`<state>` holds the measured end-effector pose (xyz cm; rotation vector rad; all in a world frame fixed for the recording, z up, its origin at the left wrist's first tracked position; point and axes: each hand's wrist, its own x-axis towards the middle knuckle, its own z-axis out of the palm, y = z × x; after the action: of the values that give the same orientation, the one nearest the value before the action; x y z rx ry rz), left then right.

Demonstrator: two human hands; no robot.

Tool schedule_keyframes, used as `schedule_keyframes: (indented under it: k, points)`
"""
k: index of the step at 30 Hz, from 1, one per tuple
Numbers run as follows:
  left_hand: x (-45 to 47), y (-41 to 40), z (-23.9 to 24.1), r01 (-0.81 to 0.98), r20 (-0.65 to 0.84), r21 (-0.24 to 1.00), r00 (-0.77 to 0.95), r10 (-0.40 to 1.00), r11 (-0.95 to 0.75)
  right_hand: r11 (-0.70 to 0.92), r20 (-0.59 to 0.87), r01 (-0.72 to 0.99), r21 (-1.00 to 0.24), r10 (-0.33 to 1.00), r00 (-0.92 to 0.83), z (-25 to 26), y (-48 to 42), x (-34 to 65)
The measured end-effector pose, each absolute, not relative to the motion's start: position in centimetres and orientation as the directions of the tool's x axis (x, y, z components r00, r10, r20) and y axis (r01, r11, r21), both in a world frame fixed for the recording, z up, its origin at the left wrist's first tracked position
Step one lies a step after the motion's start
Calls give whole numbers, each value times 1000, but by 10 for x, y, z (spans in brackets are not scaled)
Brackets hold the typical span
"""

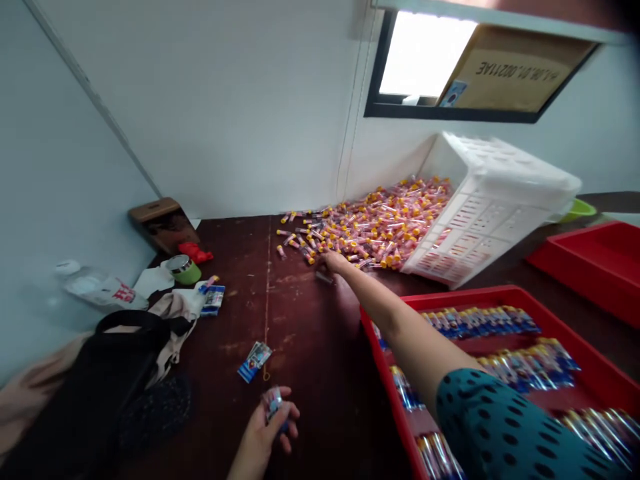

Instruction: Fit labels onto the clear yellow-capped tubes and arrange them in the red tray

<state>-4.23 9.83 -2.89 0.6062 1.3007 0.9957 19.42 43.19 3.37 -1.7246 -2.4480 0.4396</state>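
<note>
My left hand (270, 420) is at the bottom centre, its fingers curled around a small blue printed card (275, 399); whether a tube is with it I cannot tell. Just beyond lie a few similar blue printed cards (254, 362) and a small yellow ring (267, 375). My right hand (331, 261) reaches to the front edge of a heap of small clear tubes (380, 230) with yellow caps and pink contents. Its fingers point down and look closed on one clear tube (325, 277), slightly blurred.
A white crate (480, 207) lies tipped beside the heap. Under my right arm a red tray (500, 291) holds rows of blue-carded tubes; another red tray (600, 257) is behind. At left are a bottle (103, 287), a green-and-white roll (184, 269) and a black bag (95, 387).
</note>
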Motion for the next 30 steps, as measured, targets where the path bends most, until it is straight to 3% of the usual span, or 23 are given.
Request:
schedule_keyframes:
  k: [2,7,10,12,14,18,25,30]
  points:
    - [-43,101,-20,-320,-502,833,-94,860,451,285,-5,895,-345,952,-305,40,424,203]
    - [-35,111,4,-331,-450,834,54,891,441,289,109,810,-510,956,-272,49,365,221]
    - [-23,112,9,-279,-419,861,86,904,426,390,92,677,-624,897,-432,50,293,216]
    - [-12,110,14,-236,-390,882,118,913,407,492,145,453,-743,779,-610,51,239,205]
    - [-1,105,18,-190,-363,900,176,915,393,512,191,320,-797,716,-672,49,193,192]
    - [9,94,25,-159,-348,909,219,912,385,458,193,319,-830,772,-605,44,153,180]
    - [3,87,22,-60,-306,948,107,946,314,389,219,259,-884,834,-506,50,152,205]
    - [8,90,21,-15,-221,975,79,972,222,76,54,59,-995,948,-314,65,153,226]
